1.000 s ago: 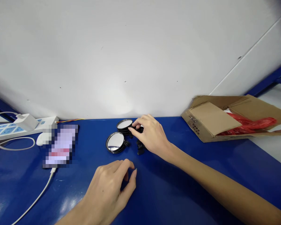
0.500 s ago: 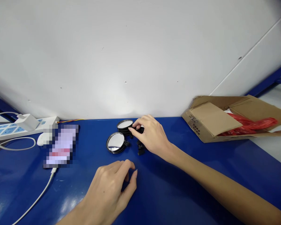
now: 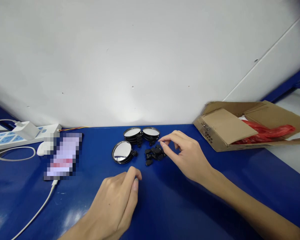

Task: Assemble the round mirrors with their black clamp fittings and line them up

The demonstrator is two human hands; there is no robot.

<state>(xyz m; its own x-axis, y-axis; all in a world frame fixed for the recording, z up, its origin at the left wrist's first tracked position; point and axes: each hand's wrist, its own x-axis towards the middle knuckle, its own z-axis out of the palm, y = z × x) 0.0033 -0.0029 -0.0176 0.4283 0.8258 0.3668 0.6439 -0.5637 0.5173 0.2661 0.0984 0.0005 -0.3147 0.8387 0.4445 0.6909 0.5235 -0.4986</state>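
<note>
Three stacks of round, black-rimmed mirrors lie on the blue table: one front left (image 3: pixel 122 151), one behind it (image 3: pixel 132 132), one back right (image 3: pixel 150 132). Small black knobs or mounts stick out of their rims. Right of the front stack is a loose pile of small black parts (image 3: pixel 155 154), their exact kind unclear. My right hand (image 3: pixel 186 154) hovers at the right side of this pile, thumb and index tips slightly apart, with nothing seen between them. In front of the mirrors, my left hand (image 3: pixel 117 196) rests with curled fingers, its thumb against the index finger; nothing shows in it.
A cardboard box (image 3: pixel 215 140) with open flaps and a red plastic bag (image 3: pixel 267 131) stands at the right. To the left are a blurred phone (image 3: pixel 65 155), its white cable (image 3: pixel 41 208) and a power strip (image 3: pixel 7 141). A white wall (image 3: pixel 140 66) rises behind.
My right hand has moved right and toward me, off the back mirrors, uncovering the back right stack and the black parts. My left thumb has closed against the index finger.
</note>
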